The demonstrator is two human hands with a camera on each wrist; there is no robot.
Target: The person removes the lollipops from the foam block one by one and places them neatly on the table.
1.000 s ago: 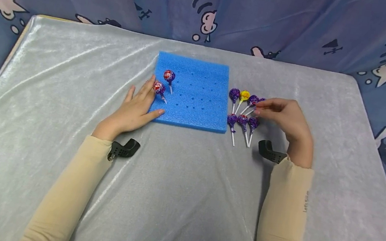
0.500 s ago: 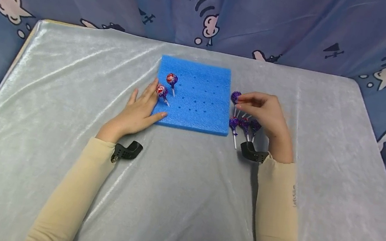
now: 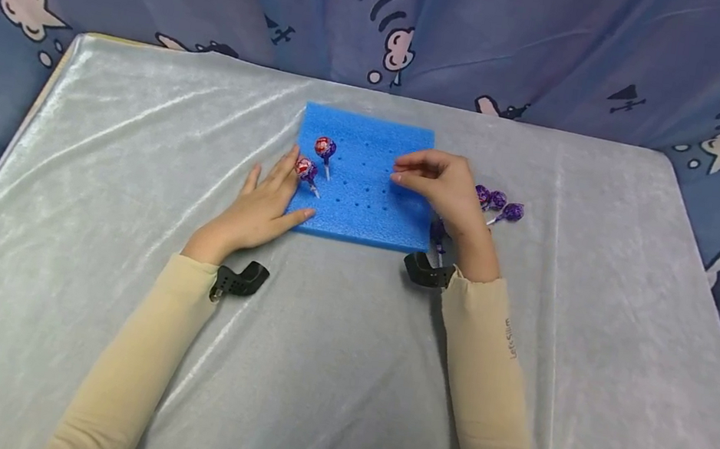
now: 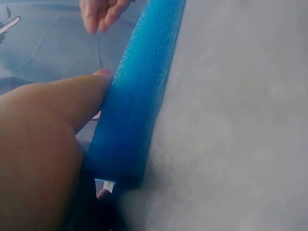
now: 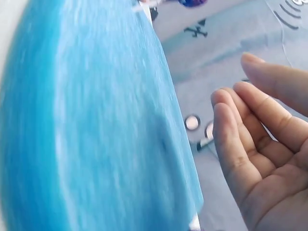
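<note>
A blue foam board (image 3: 368, 218) with rows of small holes lies on the table. Two lollipops with red and purple wrappers, one lollipop (image 3: 325, 147) behind the other lollipop (image 3: 306, 169), stand in its left part, sticks down. My left hand (image 3: 258, 202) rests along the board's left edge, fingers spread and thumb on the front corner. Over the board's right part is my right hand (image 3: 452, 192), fingers loosely bent; the right wrist view shows nothing between the fingers (image 5: 228, 130) and thumb. Beside it lie purple-wrapped lollipops (image 3: 511, 212), some hidden behind the hand and wrist.
A pale grey velvety cloth (image 3: 327, 351) covers the table. Behind it hangs a blue patterned curtain (image 3: 534, 41). A black wrist mount sits on each forearm, the right mount (image 3: 426, 271) close to the board's front right corner.
My right hand has moved left from the lollipop pile to above the board. Some lollipops at the right now lie differently, and the yellow one is out of sight. My left hand stays in place.
</note>
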